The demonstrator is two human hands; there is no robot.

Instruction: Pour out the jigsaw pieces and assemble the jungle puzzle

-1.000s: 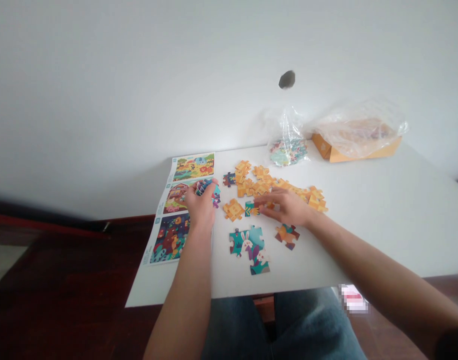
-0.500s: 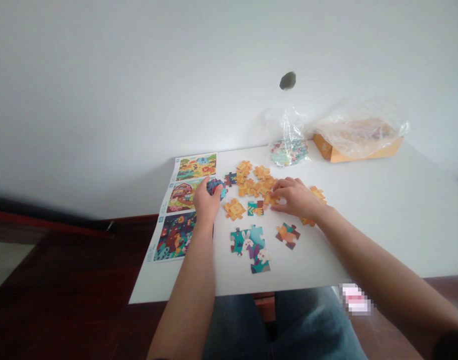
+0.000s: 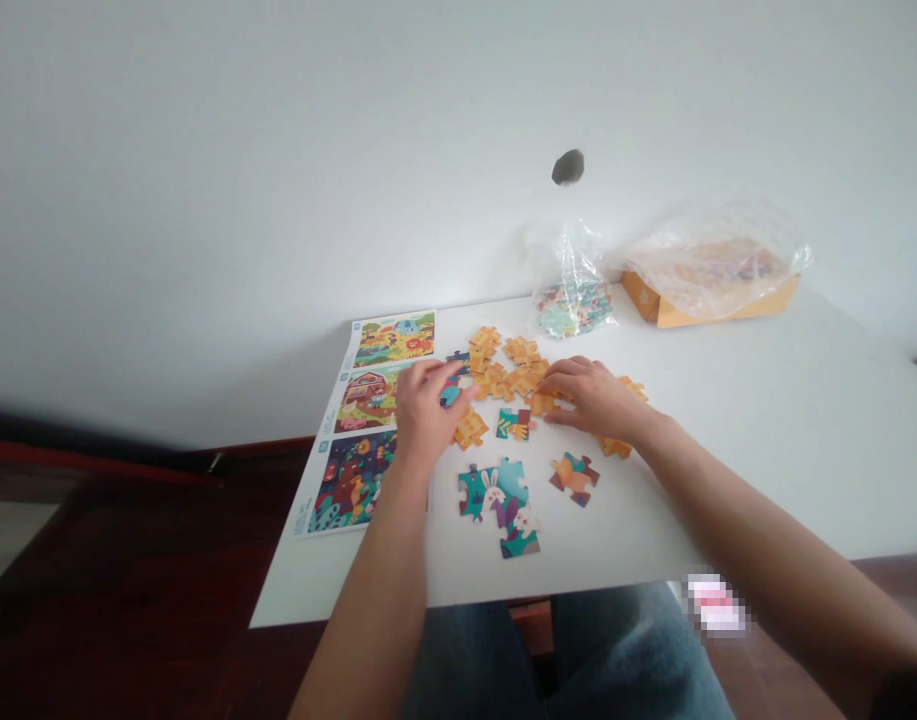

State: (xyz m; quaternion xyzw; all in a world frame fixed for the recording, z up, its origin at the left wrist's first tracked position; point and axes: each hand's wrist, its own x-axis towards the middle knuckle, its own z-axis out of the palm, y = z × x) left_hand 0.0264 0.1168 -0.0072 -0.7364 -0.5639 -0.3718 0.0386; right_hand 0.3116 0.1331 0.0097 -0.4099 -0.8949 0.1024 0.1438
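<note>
My left hand (image 3: 426, 408) sits over the near end of the puzzle pile, its fingers stretched to the right around a small clump of teal and blue jigsaw pieces (image 3: 451, 392). My right hand (image 3: 594, 398) rests with spread fingers on the orange-backed jigsaw pieces (image 3: 542, 402), at the right of the loose pile (image 3: 503, 368). Between my hands lies a teal and yellow piece (image 3: 513, 424). Nearer me are a joined rabbit-picture section (image 3: 498, 490) and a small joined group (image 3: 575, 478).
A printed sheet of several puzzle pictures (image 3: 375, 420) lies along the white table's (image 3: 773, 450) left edge. At the back stand a plastic bag of pieces (image 3: 574, 305) and a plastic-covered orange box (image 3: 709, 285). The table's near edge drops to a dark wooden floor.
My left hand has moved right and lower in view, its fingers stretching out over the clump. My right hand has shifted only slightly on the orange pieces.
</note>
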